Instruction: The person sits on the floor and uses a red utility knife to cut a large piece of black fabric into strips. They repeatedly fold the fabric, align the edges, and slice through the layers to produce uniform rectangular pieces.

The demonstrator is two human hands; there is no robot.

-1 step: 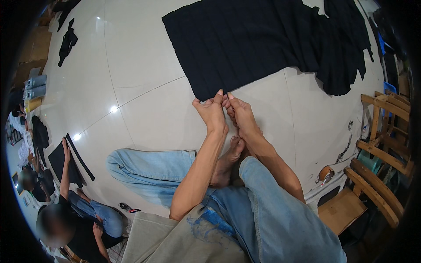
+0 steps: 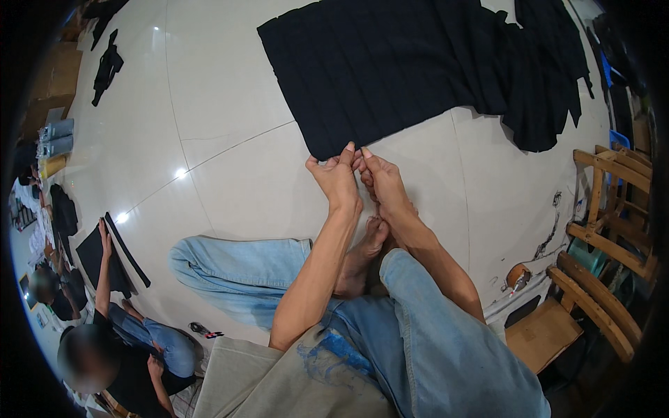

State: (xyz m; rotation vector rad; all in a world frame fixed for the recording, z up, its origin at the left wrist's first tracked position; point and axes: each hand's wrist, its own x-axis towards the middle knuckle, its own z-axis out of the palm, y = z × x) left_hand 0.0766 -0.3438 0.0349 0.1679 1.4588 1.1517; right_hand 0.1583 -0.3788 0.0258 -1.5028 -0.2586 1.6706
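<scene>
A large piece of black fabric (image 2: 369, 76) lies spread over the pale tiled floor in front of me, flat on its left part and bunched into folds on the right. At its near edge my left hand (image 2: 336, 180) pinches the cloth between thumb and fingers, close to the near left corner. Right beside it my right hand (image 2: 383, 182) is also closed on the same edge, the thumbs nearly touching. The bit of cloth between the fingertips is mostly hidden. My bare feet rest just below the hands.
Wooden stools (image 2: 599, 188) and a cardboard piece (image 2: 547, 334) stand at the right. On the left, another person (image 2: 139, 341) sits by a smaller black cloth (image 2: 104, 258). Black scraps (image 2: 108, 67) and cardboard boxes (image 2: 56, 73) lie at the far left. Small snips (image 2: 204, 330) rest nearby.
</scene>
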